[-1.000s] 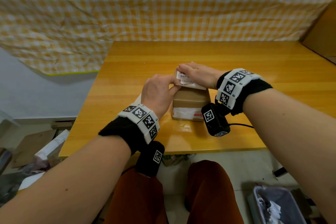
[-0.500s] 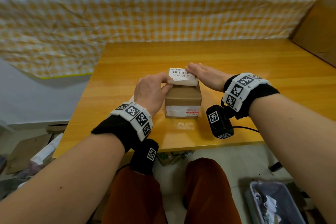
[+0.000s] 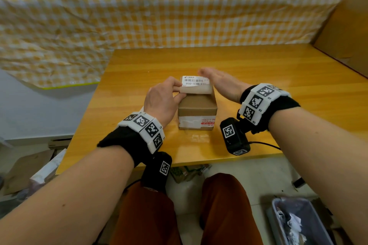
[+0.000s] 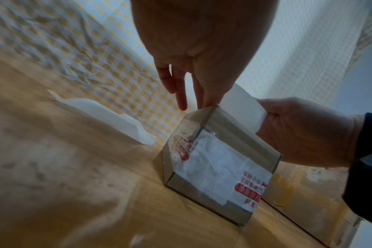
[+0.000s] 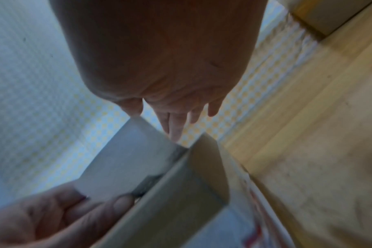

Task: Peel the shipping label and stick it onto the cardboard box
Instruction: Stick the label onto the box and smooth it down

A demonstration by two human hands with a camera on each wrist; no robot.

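A glossy orange-yellow wooden table [image 3: 258, 93] is standing against a wall hung with a crumpled yellow-and-white checked cloth [image 3: 139, 10]. A large cardboard panel [image 3: 346, 32] is leaning at the table's far right corner. On the floor to the person's right a grey bin [image 3: 298, 223] is sitting with crumpled paper scraps [image 3: 292, 223] lying in it, and flattened cardboard and paper [image 3: 25, 169] are lying on the floor to the left. A white strip of backing paper [image 4: 100, 115] is lying on the tabletop just left of the box.

A small brown cardboard box [image 3: 197, 111] is sitting near the table's front edge, closed, with an older white sticker printed in red running across its near face. The shipping label [image 3: 196, 84], barcode side up, is lying over the top of the box at the far side, its near edge curling upward off the cardboard. The left hand [image 3: 163, 99] is pinching the label's left end between thumb and fingers. The right hand [image 3: 221, 83] is hovering flat at the label's right end, fingers straight and grasping nothing; its fingertips are blurred in the head view, so I cannot tell whether they are touching the label. Both wrists are wearing black bands with white marker tiles.
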